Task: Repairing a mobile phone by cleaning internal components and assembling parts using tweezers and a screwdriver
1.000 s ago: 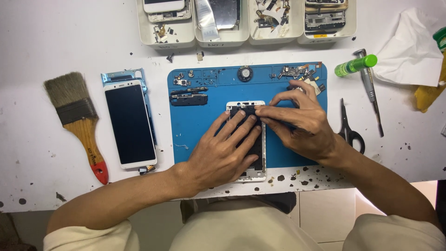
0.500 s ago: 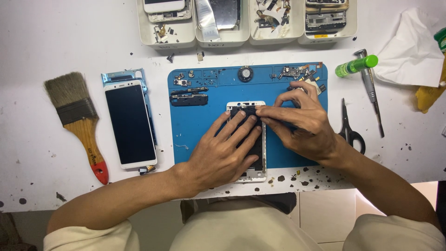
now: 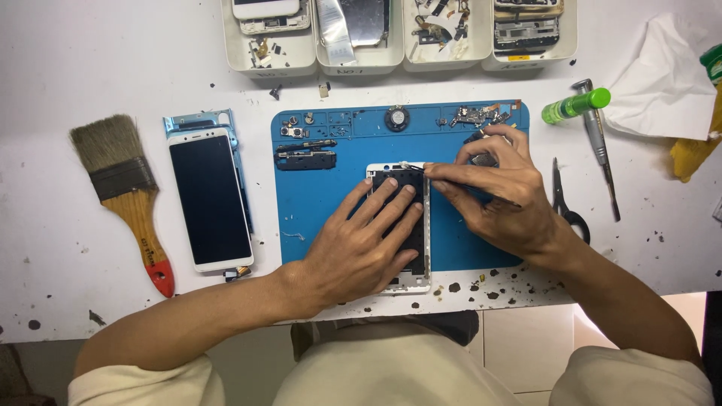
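We press our left hand (image 3: 361, 252) flat, fingers spread wide, onto the opened phone frame (image 3: 401, 229), which lies lengthwise on the blue work mat (image 3: 316, 203) at the centre of the white surface (image 3: 75, 68). The frame's white edge shows along its right side and at its lower end; the dark interior is visible between our fingers.

Our right hand (image 3: 500, 192) rests at 3 o'clock from the frame. Its thumb and forefinger are pinched narrow at the frame's upper right corner, on a small part that is too small to identify. A thin dark tool appears to lie under this hand, but we cannot tell how it is held.

At 12 o'clock on the mat lie a small round speaker part (image 3: 396, 118), loose metal components (image 3: 475, 114) and a dark bracket (image 3: 305, 158).

At 9 o'clock, off the mat, a white phone with a dark screen (image 3: 210, 199) lies on a pale blue frame (image 3: 197, 120). Further out at 9 o'clock lies a paintbrush with a wooden handle (image 3: 124, 192).

At 3 o'clock lie scissors (image 3: 564, 199), a screwdriver (image 3: 598, 143) and a green-capped bottle (image 3: 575, 105). White parts trays (image 3: 301, 60) stand in a row at 12 o'clock, and a crumpled white cloth (image 3: 662, 83) lies at 2 o'clock.
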